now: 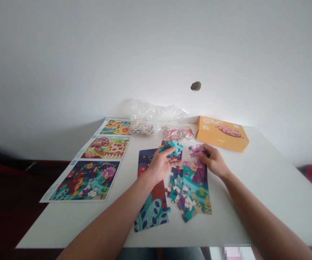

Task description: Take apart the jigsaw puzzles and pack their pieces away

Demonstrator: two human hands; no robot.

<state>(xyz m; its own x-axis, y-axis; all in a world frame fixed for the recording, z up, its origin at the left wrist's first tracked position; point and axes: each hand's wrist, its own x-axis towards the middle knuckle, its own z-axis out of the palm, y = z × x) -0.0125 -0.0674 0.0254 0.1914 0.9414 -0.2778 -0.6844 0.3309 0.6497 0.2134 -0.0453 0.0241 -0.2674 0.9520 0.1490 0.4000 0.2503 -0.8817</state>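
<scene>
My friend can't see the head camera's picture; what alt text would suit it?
A person's left hand holds several loose jigsaw pieces while the right hand pinches a purple piece at a partly assembled puzzle on a white table. A sheet of printed pictures lies to the left; bagged pieces and a yellow box sit behind.

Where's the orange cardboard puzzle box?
In the head view, the orange cardboard puzzle box sits back right on the white table, near the pale wall, right of the clear plastic packaging, beyond the right hand.
</scene>
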